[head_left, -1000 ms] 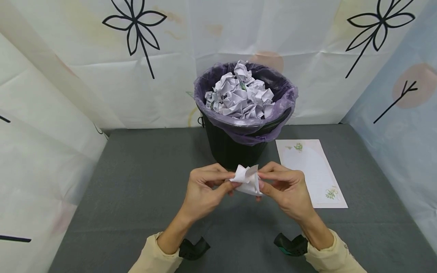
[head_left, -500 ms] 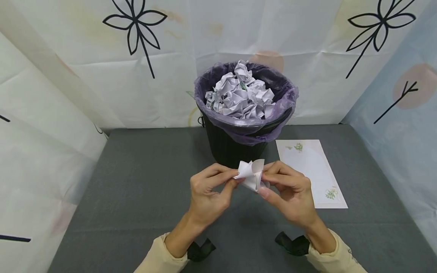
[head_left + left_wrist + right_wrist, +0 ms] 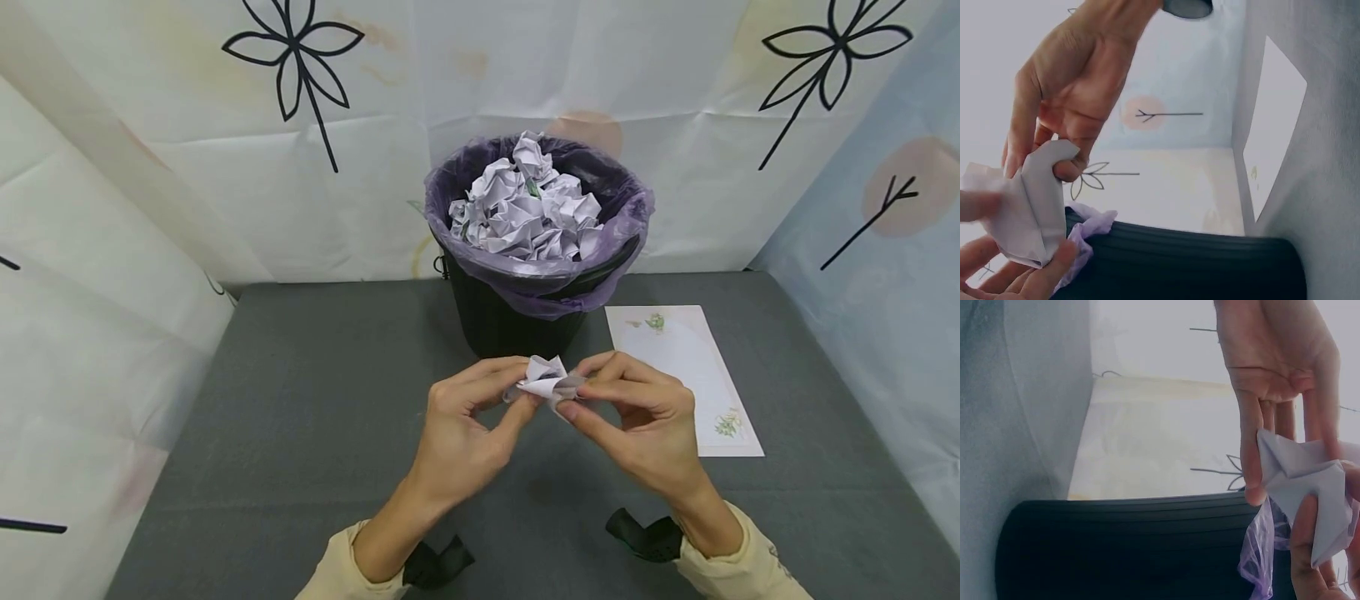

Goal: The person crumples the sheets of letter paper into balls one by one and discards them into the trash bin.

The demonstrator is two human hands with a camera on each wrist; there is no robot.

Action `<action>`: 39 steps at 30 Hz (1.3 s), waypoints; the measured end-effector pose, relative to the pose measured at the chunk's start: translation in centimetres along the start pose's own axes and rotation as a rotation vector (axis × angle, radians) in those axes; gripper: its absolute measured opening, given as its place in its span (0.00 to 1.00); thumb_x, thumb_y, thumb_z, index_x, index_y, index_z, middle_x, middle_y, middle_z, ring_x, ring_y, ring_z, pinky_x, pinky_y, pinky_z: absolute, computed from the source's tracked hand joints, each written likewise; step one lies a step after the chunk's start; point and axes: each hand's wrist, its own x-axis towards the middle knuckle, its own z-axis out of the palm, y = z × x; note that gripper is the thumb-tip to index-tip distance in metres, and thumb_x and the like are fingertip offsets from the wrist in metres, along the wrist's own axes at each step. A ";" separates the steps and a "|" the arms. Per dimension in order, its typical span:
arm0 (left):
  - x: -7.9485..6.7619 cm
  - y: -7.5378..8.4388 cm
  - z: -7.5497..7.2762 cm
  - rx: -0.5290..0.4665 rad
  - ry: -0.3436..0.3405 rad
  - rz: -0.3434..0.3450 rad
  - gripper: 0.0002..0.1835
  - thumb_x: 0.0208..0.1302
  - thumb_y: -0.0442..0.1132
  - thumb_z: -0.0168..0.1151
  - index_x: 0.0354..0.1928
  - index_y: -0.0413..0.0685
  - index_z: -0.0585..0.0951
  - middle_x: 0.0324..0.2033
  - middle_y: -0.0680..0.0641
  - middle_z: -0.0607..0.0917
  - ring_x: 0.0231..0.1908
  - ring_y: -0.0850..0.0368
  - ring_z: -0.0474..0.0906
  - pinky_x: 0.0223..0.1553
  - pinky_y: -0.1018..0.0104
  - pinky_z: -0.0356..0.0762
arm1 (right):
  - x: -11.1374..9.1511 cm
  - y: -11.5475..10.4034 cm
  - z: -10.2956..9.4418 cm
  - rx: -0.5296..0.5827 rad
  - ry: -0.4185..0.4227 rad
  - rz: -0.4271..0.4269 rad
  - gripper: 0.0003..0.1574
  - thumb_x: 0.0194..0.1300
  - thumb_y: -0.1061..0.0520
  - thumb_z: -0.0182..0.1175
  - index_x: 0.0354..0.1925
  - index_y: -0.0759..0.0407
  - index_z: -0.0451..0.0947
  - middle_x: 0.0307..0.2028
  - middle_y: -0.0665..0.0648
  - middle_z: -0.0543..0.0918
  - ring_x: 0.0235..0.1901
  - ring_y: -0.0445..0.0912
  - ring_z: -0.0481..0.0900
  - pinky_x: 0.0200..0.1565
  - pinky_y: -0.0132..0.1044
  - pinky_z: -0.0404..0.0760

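Observation:
Between my two hands, in front of the bin, is a folded, crinkled piece of white paper (image 3: 551, 385). My left hand (image 3: 468, 433) pinches its left side between thumb and fingers. On the other side my right hand (image 3: 648, 429) pinches it with thumb and index finger. The left wrist view shows the paper (image 3: 1035, 206) bent with a crease down it, its upper end gripped by the right hand (image 3: 1075, 81). Sharp folded corners stand out on the paper (image 3: 1310, 481) in the right wrist view, where the left hand (image 3: 1279, 362) reaches in from above.
A black bin (image 3: 513, 329) with a purple liner (image 3: 637, 208) stands at the table's back, heaped with crumpled paper (image 3: 517, 217). To its right a flat sheet with printed leaves (image 3: 682, 375) lies on the grey table (image 3: 315, 417). Printed cloth walls (image 3: 360, 208) enclose the table.
The paper has been turned and folded smaller between the fingers, its raised flap now lower. Both hands have shifted slightly to the right; bin and flat sheet stay put.

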 end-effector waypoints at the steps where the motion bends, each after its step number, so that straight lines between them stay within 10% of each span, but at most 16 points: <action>1: 0.0 0.2 0.0 -0.030 -0.016 -0.039 0.14 0.63 0.26 0.69 0.52 0.32 0.85 0.50 0.42 0.86 0.48 0.52 0.86 0.46 0.60 0.85 | 0.0 0.1 0.1 -0.005 -0.002 -0.013 0.12 0.57 0.74 0.71 0.42 0.75 0.86 0.35 0.62 0.83 0.47 0.52 0.82 0.44 0.33 0.85; 9: 0.0 0.6 0.6 -0.155 0.080 -0.180 0.15 0.61 0.27 0.71 0.50 0.31 0.85 0.50 0.41 0.86 0.47 0.49 0.87 0.49 0.55 0.84 | 0.2 0.8 0.7 -0.074 -0.015 -0.128 0.11 0.59 0.71 0.72 0.42 0.72 0.87 0.33 0.63 0.82 0.47 0.51 0.81 0.46 0.33 0.84; 25: 0.6 0.2 1.8 -0.288 0.251 -0.161 0.09 0.56 0.24 0.71 0.38 0.29 0.81 0.43 0.34 0.87 0.39 0.45 0.88 0.40 0.60 0.86 | 0.1 1.0 1.4 -0.335 0.002 -0.245 0.08 0.60 0.63 0.74 0.35 0.69 0.89 0.36 0.68 0.77 0.47 0.51 0.80 0.53 0.33 0.82; 33: 0.7 0.2 1.6 -0.356 0.279 -0.111 0.07 0.55 0.20 0.66 0.34 0.26 0.77 0.41 0.26 0.85 0.40 0.47 0.88 0.42 0.61 0.86 | -0.1 0.8 1.4 -0.255 0.002 -0.171 0.18 0.56 0.63 0.77 0.42 0.73 0.86 0.43 0.71 0.77 0.50 0.51 0.80 0.54 0.33 0.81; 39: 0.7 -0.4 1.4 -0.425 0.279 -0.050 0.07 0.57 0.18 0.64 0.33 0.22 0.74 0.40 0.24 0.84 0.44 0.42 0.87 0.43 0.63 0.85 | -0.2 0.0 -0.2 -0.027 -0.107 0.067 0.26 0.58 0.70 0.73 0.53 0.80 0.78 0.51 0.67 0.78 0.52 0.53 0.77 0.55 0.38 0.81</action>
